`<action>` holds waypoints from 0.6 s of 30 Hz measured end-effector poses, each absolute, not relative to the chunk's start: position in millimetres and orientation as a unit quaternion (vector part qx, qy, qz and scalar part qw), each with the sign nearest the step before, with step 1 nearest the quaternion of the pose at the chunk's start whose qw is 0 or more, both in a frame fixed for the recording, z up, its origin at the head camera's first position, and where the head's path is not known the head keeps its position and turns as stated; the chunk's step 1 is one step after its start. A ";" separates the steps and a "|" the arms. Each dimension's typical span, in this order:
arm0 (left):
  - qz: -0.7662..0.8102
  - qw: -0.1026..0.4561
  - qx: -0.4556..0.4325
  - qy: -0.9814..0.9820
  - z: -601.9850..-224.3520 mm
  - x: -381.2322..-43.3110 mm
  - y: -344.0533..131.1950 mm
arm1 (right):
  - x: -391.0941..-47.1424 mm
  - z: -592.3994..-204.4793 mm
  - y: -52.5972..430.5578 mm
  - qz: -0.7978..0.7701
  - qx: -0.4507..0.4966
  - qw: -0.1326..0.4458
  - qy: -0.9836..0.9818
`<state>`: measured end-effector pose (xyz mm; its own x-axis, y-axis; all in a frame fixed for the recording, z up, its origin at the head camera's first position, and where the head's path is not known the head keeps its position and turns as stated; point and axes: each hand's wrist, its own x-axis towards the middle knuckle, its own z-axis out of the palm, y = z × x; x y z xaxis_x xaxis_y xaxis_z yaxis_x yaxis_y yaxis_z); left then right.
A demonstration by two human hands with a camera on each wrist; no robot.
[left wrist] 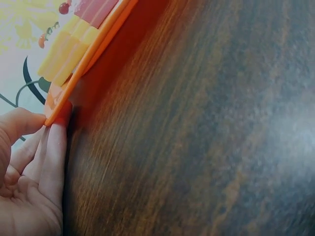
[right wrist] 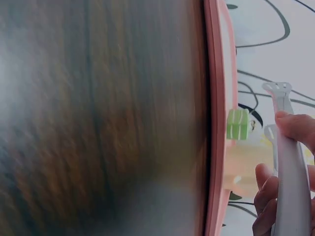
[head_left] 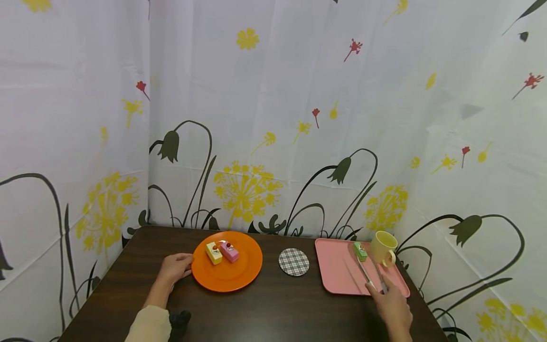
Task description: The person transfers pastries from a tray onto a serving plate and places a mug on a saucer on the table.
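Observation:
My left hand [head_left: 173, 270] pinches the left rim of an orange plate [head_left: 231, 279], thumb on top and fingers beneath, as the left wrist view shows. On that plate sit a yellow toy cake piece [head_left: 214, 253] and a pink one [head_left: 230, 252], side by side. My right hand [head_left: 391, 306] grips metal tongs [head_left: 365, 274] over a pink tray [head_left: 333, 268]. The tongs' arms are spread, their tips near a green toy cake piece [right wrist: 237, 124] on the tray. Whether the tips touch it, I cannot tell.
A yellow mug [head_left: 381, 247] stands on the tray's far right, close to the green piece. Between plate and tray lies a round checked coaster [head_left: 294, 262]. The dark wooden table [head_left: 273, 311] meets a flower-patterned curtain [head_left: 273, 104] at the back.

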<state>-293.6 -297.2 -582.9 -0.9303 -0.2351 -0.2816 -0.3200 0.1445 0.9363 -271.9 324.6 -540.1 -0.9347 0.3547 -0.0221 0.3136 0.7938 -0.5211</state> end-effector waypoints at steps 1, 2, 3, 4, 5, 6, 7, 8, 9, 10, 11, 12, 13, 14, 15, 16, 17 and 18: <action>0.627 0.035 -0.182 0.757 -581.5 -293.2 -296.6 | -272.6 -539.1 325.6 0.268 -0.179 0.036 -0.946; 0.626 0.035 -0.185 0.756 -580.9 -292.9 -296.1 | -273.2 -538.1 326.4 0.268 -0.180 0.033 -0.946; 0.627 0.036 -0.185 0.756 -580.2 -292.5 -295.6 | -273.6 -537.5 327.3 0.267 -0.181 0.029 -0.946; 0.628 0.035 -0.185 0.755 -578.7 -291.9 -295.4 | -275.0 -536.8 327.8 0.265 -0.181 0.027 -0.947; 0.628 0.034 -0.185 0.755 -578.4 -291.9 -295.4 | -276.5 -536.1 328.2 0.264 -0.183 0.025 -0.947; 0.628 0.033 -0.184 0.755 -578.3 -291.8 -295.6 | -278.0 -535.6 328.6 0.263 -0.184 0.022 -0.947; 0.628 0.032 -0.185 0.755 -578.7 -291.9 -295.7 | -279.4 -535.2 328.9 0.261 -0.185 0.020 -0.947; 0.629 0.031 -0.185 0.755 -579.3 -291.9 -295.9 | -281.0 -535.3 329.6 0.259 -0.185 0.019 -0.948; 0.629 0.030 -0.186 0.755 -579.6 -291.7 -295.8 | -282.9 -535.6 330.3 0.257 -0.185 0.019 -0.948; 0.628 0.029 -0.184 0.756 -579.6 -292.4 -296.2 | -285.0 -535.5 331.0 0.257 -0.186 0.021 -0.948; 0.627 0.028 -0.185 0.756 -579.3 -292.9 -295.9 | -287.0 -535.4 331.3 0.257 -0.187 0.023 -0.948; 0.627 0.026 -0.184 0.757 -578.8 -293.1 -295.6 | -288.8 -535.2 331.7 0.258 -0.186 0.026 -0.948; 0.626 0.025 -0.185 0.757 -578.7 -293.5 -295.5 | -290.4 -535.0 331.9 0.259 -0.187 0.028 -0.947; 0.625 0.025 -0.185 0.758 -578.8 -293.8 -295.5 | -292.0 -535.2 332.1 0.259 -0.188 0.028 -0.947; 0.624 0.026 -0.184 0.759 -579.0 -294.0 -295.7 | -293.6 -535.4 332.1 0.260 -0.188 0.026 -0.947; 0.623 0.027 -0.183 0.760 -579.1 -294.0 -296.0 | -294.9 -535.8 332.3 0.259 -0.189 0.021 -0.947; 0.623 0.029 -0.181 0.760 -579.3 -293.6 -296.6 | -296.3 -536.3 332.1 0.256 -0.189 0.016 -0.948; 0.623 0.030 -0.181 0.761 -579.3 -293.8 -297.5 | -297.8 -537.1 332.2 0.254 -0.189 0.010 -0.949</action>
